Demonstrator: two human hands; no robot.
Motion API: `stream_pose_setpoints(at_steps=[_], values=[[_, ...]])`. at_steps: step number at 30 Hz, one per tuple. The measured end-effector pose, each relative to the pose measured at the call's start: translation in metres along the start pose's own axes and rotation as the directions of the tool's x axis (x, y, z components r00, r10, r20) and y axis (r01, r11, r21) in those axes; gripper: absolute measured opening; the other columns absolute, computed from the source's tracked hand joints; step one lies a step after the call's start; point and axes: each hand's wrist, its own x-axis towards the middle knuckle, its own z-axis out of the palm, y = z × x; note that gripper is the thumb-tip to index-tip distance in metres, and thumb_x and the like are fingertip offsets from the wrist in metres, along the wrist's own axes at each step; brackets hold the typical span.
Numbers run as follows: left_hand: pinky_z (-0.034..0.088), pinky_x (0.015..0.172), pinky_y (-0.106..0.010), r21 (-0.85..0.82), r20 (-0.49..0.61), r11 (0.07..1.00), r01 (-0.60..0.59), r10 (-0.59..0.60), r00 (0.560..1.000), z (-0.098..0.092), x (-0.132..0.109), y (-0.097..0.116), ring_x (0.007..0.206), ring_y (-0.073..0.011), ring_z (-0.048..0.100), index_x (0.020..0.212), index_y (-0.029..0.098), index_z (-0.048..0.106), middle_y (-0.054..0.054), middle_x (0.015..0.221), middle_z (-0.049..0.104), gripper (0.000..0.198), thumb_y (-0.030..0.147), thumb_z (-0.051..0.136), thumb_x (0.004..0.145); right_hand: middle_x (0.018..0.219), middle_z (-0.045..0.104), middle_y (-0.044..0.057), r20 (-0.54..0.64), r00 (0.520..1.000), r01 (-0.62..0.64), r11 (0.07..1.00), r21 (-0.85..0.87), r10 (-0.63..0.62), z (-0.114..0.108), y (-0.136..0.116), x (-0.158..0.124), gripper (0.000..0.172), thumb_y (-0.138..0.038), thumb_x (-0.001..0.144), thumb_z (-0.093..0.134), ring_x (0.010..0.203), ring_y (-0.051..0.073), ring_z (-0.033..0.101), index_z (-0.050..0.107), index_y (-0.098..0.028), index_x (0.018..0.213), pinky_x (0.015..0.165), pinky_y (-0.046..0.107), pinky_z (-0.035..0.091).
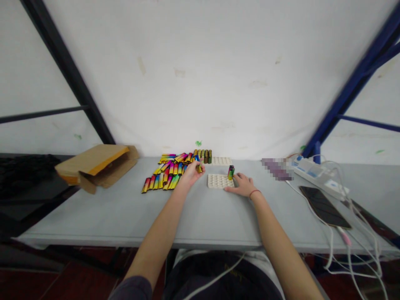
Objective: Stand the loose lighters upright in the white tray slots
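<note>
My left hand (191, 174) is closed on a shiny rainbow-coloured tube (199, 167), held in a pinch just above the table. Beside it on the left lies a spread of similar tubes (164, 177), red, yellow, blue and purple. A white tray with round hollows (215, 181) lies to the right of that hand. One rainbow tube (231, 172) stands upright at the tray's back right corner. My right hand (243, 184) grips the tray's right end, its thumb at the front edge and its fingers close to the standing tube.
Behind, a block of upright tubes (203, 155) stands next to a second white tray (221, 161) by the wall. An opened brown cardboard box (93, 163) lies at left. At right are a phone (325, 206), a power strip (321, 177) and loose white cables.
</note>
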Motion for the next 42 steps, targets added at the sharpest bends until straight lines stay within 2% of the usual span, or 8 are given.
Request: stream_pose_setpoints(at_steps=[4,7,11,17,25,28,34,42], values=[[0.035,0.041,-0.018,0.111,0.026,0.994,-0.004,0.001,1.000,0.002,-0.002,-0.005,0.038,-0.0063,0.043,0.079,0.017,0.055,0.006,0.055,0.053,0.006,0.015,0.051,0.083,0.156,0.043,0.020,0.004,1.000,0.005,1.000,0.013,-0.005,-0.002,-0.001,-0.001,0.075,-0.071,0.087,0.059,0.145,0.036,0.040,0.052,-0.022,0.142,0.117,0.057,0.025],[0.027,0.036,-0.019,0.178,0.012,0.984,0.027,-0.030,0.999,0.002,-0.002,-0.009,0.032,-0.0065,0.032,0.069,0.019,0.051,0.007,0.045,0.041,0.035,0.044,0.046,0.093,0.154,0.046,0.019,0.000,1.000,-0.003,1.000,0.010,0.003,-0.001,-0.001,0.000,0.073,-0.071,0.086,0.061,0.144,0.036,0.041,0.055,-0.023,0.140,0.117,0.056,0.026],[0.025,0.036,-0.020,0.214,-0.037,0.977,0.017,-0.009,0.999,0.001,-0.002,-0.017,0.031,-0.0070,0.029,0.059,0.022,0.043,0.007,0.040,0.035,0.060,0.076,0.044,0.086,0.154,0.045,0.019,0.001,1.000,-0.005,1.000,0.015,0.005,0.000,-0.001,0.001,0.074,-0.072,0.085,0.061,0.144,0.035,0.041,0.054,-0.023,0.140,0.117,0.056,0.025],[0.019,0.035,-0.019,0.172,0.017,0.984,-0.033,0.031,0.999,0.000,-0.003,-0.026,0.031,-0.0058,0.021,0.055,0.023,0.036,0.008,0.039,0.027,0.054,0.058,0.039,0.095,0.154,0.045,0.019,-0.015,1.000,-0.002,1.000,0.024,0.002,0.001,0.000,0.001,0.074,-0.073,0.084,0.061,0.143,0.036,0.042,0.055,-0.023,0.139,0.116,0.055,0.026],[0.014,0.035,-0.019,0.125,-0.023,0.988,-0.092,0.096,0.995,0.008,-0.008,-0.024,0.031,-0.0056,0.017,0.056,0.022,0.032,0.007,0.040,0.025,0.047,0.045,0.032,0.098,0.153,0.046,0.019,-0.013,1.000,-0.001,1.000,0.025,0.002,0.000,-0.001,0.000,0.073,-0.072,0.085,0.062,0.142,0.036,0.043,0.055,-0.023,0.139,0.116,0.056,0.027],[0.015,0.035,-0.019,0.125,-0.019,0.990,-0.066,0.069,0.997,0.009,-0.010,-0.027,0.031,-0.0056,0.018,0.057,0.023,0.032,0.007,0.040,0.025,0.049,0.049,0.031,0.098,0.153,0.047,0.018,-0.018,1.000,0.000,1.000,0.028,0.001,0.000,-0.001,0.000,0.072,-0.072,0.085,0.062,0.142,0.036,0.043,0.055,-0.024,0.138,0.115,0.055,0.027],[0.014,0.033,-0.019,0.173,-0.059,0.985,-0.017,0.027,0.998,0.009,-0.010,-0.034,0.030,-0.0056,0.019,0.055,0.023,0.031,0.008,0.038,0.023,0.062,0.075,0.039,0.089,0.151,0.048,0.017,-0.022,1.000,0.006,0.999,0.039,-0.005,0.002,0.000,0.001,0.073,-0.072,0.084,0.062,0.141,0.036,0.044,0.055,-0.024,0.139,0.115,0.054,0.027],[0.012,0.034,-0.018,0.136,-0.046,0.990,0.026,-0.020,0.999,0.014,-0.015,-0.029,0.030,-0.0053,0.017,0.053,0.023,0.030,0.008,0.037,0.021,0.051,0.052,0.034,0.094,0.151,0.048,0.017,-0.023,1.000,0.002,1.000,0.024,-0.002,0.000,-0.002,0.000,0.071,-0.071,0.085,0.063,0.142,0.036,0.043,0.055,-0.025,0.138,0.115,0.056,0.027]])
